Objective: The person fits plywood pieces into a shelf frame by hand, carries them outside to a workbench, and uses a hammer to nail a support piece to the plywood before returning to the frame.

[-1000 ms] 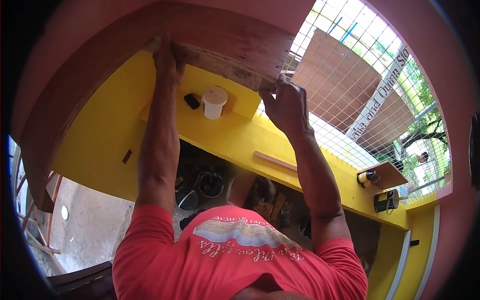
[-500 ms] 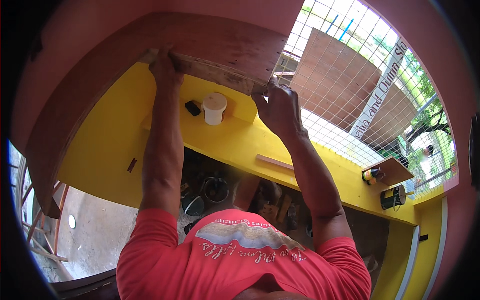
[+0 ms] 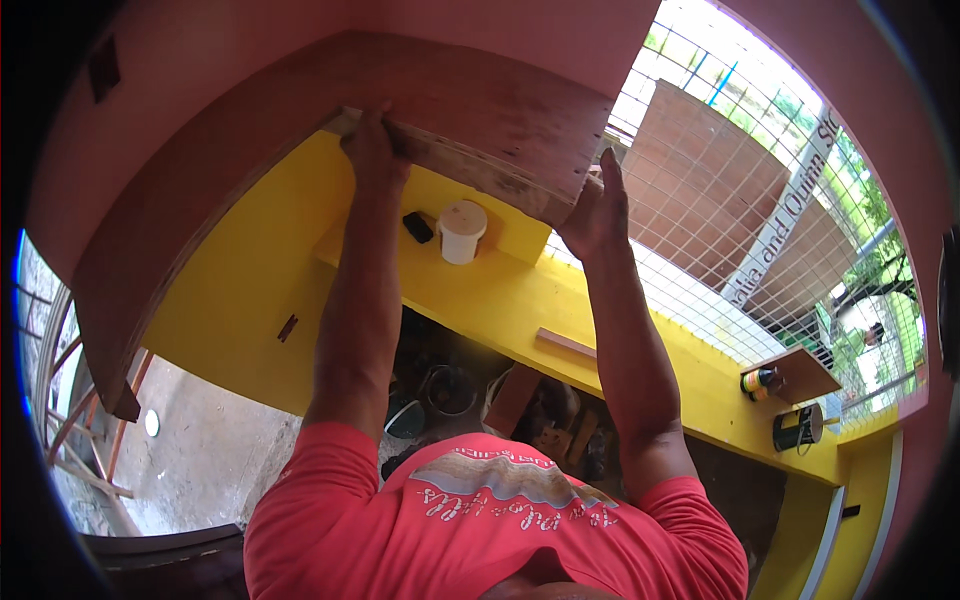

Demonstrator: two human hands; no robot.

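A reddish-brown curved wooden panel (image 3: pixel 480 95) spans overhead, with a rough lighter strip (image 3: pixel 480 170) along its lower edge. My left hand (image 3: pixel 373 150) is closed around that edge near the middle. My right hand (image 3: pixel 600 215) grips the panel's right end, one digit pointing upward beside it and the others partly hidden. Beneath, a white lidded bucket (image 3: pixel 462 235) and a small black object (image 3: pixel 417 227) sit on a yellow ledge (image 3: pixel 510 295).
A wire mesh window (image 3: pixel 860 200) fills the right. On the ledge are a wood strip (image 3: pixel 565 343), bottle (image 3: pixel 760 383), small board (image 3: pixel 808 372) and dark can (image 3: pixel 797 427). Containers and wood (image 3: pixel 515 390) lie below. Metal scaffolding (image 3: pixel 65 400) stands left, a distant person (image 3: pixel 870 335) outside.
My right hand has changed its hold at the panel's end, turning more upright with a digit raised. My left hand stays on the edge. The whole view has shifted slightly rightward.
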